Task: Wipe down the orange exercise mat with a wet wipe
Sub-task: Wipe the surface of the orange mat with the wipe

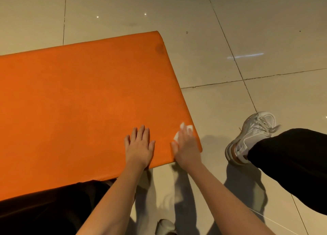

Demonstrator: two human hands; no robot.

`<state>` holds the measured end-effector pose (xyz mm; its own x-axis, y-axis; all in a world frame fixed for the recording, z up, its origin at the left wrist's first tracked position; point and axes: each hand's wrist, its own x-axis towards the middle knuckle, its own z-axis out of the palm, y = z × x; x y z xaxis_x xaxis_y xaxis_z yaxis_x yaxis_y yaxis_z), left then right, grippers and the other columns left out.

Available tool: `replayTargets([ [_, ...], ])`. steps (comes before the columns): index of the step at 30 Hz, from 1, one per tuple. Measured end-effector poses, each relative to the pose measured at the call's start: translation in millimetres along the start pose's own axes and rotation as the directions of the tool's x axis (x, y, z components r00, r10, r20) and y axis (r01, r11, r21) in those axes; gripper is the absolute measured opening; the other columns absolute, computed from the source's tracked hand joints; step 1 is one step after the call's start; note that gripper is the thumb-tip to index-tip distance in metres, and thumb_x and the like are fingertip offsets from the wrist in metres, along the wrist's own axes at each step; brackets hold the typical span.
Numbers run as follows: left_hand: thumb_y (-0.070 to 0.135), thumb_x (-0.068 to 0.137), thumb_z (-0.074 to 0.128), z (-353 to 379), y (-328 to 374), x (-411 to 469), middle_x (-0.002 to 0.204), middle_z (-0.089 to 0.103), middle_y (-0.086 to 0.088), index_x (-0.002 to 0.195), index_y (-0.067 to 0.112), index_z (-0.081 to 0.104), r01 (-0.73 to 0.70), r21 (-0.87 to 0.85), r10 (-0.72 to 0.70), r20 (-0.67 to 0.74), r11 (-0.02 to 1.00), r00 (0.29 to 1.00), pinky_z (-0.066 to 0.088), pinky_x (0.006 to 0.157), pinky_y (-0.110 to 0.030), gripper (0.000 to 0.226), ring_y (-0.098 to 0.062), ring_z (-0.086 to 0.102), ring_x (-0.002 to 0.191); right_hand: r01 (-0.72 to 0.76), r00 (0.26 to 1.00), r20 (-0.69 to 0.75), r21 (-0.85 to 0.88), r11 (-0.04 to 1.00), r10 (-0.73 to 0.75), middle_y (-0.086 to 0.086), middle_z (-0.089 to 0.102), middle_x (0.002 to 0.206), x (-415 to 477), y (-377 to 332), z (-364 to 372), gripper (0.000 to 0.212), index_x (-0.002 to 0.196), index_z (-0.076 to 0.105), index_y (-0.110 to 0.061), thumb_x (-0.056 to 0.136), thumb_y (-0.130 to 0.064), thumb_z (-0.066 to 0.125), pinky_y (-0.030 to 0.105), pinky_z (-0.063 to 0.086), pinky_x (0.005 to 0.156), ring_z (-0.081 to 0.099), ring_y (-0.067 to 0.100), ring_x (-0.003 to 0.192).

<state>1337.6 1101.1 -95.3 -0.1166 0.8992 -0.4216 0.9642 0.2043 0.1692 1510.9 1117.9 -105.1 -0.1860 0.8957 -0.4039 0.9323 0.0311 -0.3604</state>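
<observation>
The orange exercise mat lay flat on a pale tiled floor, filling the left and middle of the view, with a dark-clothed leg under its near edge at the lower left. A darker smudge showed near the mat's far right corner. The left hand rested palm down on the mat close to its near right corner, fingers straight and slightly spread, holding nothing. Just beside it, to the right, the right hand pressed a white wet wipe against the mat at its right edge. Its fingers were blurred but looked extended flat over the wipe, not curled round it. Further right, off the mat, a white sneaker stood on the tiles below a black trouser leg.
</observation>
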Motion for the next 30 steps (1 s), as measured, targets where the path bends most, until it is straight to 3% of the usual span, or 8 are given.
replayTargets([
  [4, 0.053, 0.102, 0.020, 1.5, -2.2, 10.8, 0.165, -0.003, 0.001, 0.157, 0.022, 0.008, 0.015, -0.004, -0.015, 0.015, 1.000, 1.000, 0.000, 0.120, -0.045, 0.064, -0.023, -0.006, 0.151, 0.224, 0.972, 0.101, -0.129, 0.966, -0.212, -0.003, -0.008, 0.164, 8.6, 3.0, -4.7, 0.080, 0.156, -0.007, -0.018, 0.086, -0.058, -0.009, 0.038, 0.003, 0.121, -0.007, 0.019, 0.151],
  [10, 0.062, 0.077, -0.015, 7.3, -4.2, 11.7, 0.164, -0.009, 0.003, 0.157, 0.025, 0.001, 0.021, -0.013, -0.021, 0.007, 1.000, 1.000, -0.009, 0.119, -0.046, 0.089, -0.023, -0.015, 0.150, -0.015, 0.997, -0.078, -0.050, 0.999, 0.011, 0.008, 0.006, 0.164, 44.1, 7.2, -6.8, 0.075, 0.156, 0.005, -0.009, 0.094, -0.050, 0.008, 0.041, 0.012, 0.121, 0.006, 0.028, 0.151],
  [15, 0.058, 0.083, -0.008, 1.0, -8.1, 23.7, 0.164, 0.010, 0.004, 0.156, 0.024, 0.017, 0.041, -0.073, -0.044, -0.042, 0.996, 0.998, 0.003, 0.119, -0.043, 0.084, -0.022, -0.001, 0.151, 0.345, 0.939, 0.049, -0.120, 0.931, -0.342, -0.005, -0.003, 0.160, 48.8, -13.3, 0.0, 0.071, 0.156, 0.011, -0.014, 0.093, -0.048, 0.003, 0.042, 0.012, 0.122, 0.001, 0.018, 0.151],
  [18, 0.050, 0.102, 0.013, -4.7, -16.5, 44.3, 0.165, -0.003, 0.003, 0.157, 0.022, 0.007, 0.038, -0.049, -0.041, -0.052, 0.998, 0.998, -0.003, 0.120, -0.043, 0.062, -0.021, -0.009, 0.151, 0.168, 0.980, -0.081, -0.172, 0.971, -0.184, 0.000, -0.002, 0.164, 74.1, 10.3, -14.0, 0.070, 0.156, 0.003, -0.014, 0.095, -0.047, 0.000, 0.040, 0.007, 0.120, 0.001, 0.020, 0.151],
  [21, 0.048, 0.104, 0.019, -6.0, -22.9, 63.4, 0.164, -0.014, 0.003, 0.157, 0.022, -0.002, 0.057, -0.045, -0.059, -0.041, 0.997, 0.997, -0.007, 0.121, -0.044, 0.063, -0.021, -0.018, 0.149, -0.008, 0.988, -0.151, -0.078, 0.997, -0.004, 0.006, 0.000, 0.164, 84.9, 3.1, -15.3, 0.072, 0.156, 0.002, -0.011, 0.095, -0.048, 0.002, 0.039, 0.005, 0.120, 0.002, 0.025, 0.151],
  [24, 0.055, 0.095, 0.000, 3.5, -24.2, 65.3, 0.162, -0.016, 0.005, 0.157, 0.023, -0.003, 0.052, -0.032, -0.055, -0.087, 0.998, 0.995, -0.014, 0.118, -0.042, 0.069, -0.018, -0.024, 0.147, 0.135, 0.989, -0.044, -0.091, 0.987, -0.139, -0.001, -0.015, 0.162, 75.6, -24.7, 0.2, 0.064, 0.155, -0.007, -0.016, 0.101, -0.044, 0.013, 0.036, -0.006, 0.120, -0.017, 0.017, 0.148],
  [27, 0.057, 0.084, -0.010, 7.6, -24.4, 64.5, 0.160, -0.017, 0.007, 0.156, 0.023, -0.001, 0.047, -0.053, -0.053, -0.116, 0.997, 0.992, -0.017, 0.116, -0.040, 0.080, -0.015, -0.026, 0.144, 0.265, 0.964, 0.018, -0.162, 0.951, -0.266, -0.003, -0.013, 0.162, 81.9, -18.2, -4.0, 0.066, 0.155, -0.003, -0.016, 0.096, -0.045, 0.003, 0.039, -0.001, 0.123, -0.018, 0.012, 0.147],
  [30, 0.058, 0.085, -0.009, 7.9, -24.7, 64.0, 0.163, -0.010, 0.005, 0.157, 0.023, 0.002, 0.034, -0.075, -0.044, -0.125, 0.997, 0.991, -0.015, 0.117, -0.041, 0.081, -0.015, -0.024, 0.145, 0.141, 0.982, -0.102, -0.170, 0.975, -0.160, 0.001, -0.005, 0.164, 105.6, 2.6, -19.4, 0.063, 0.157, 0.001, -0.014, 0.100, -0.042, 0.004, 0.039, 0.000, 0.121, -0.008, 0.019, 0.151],
])
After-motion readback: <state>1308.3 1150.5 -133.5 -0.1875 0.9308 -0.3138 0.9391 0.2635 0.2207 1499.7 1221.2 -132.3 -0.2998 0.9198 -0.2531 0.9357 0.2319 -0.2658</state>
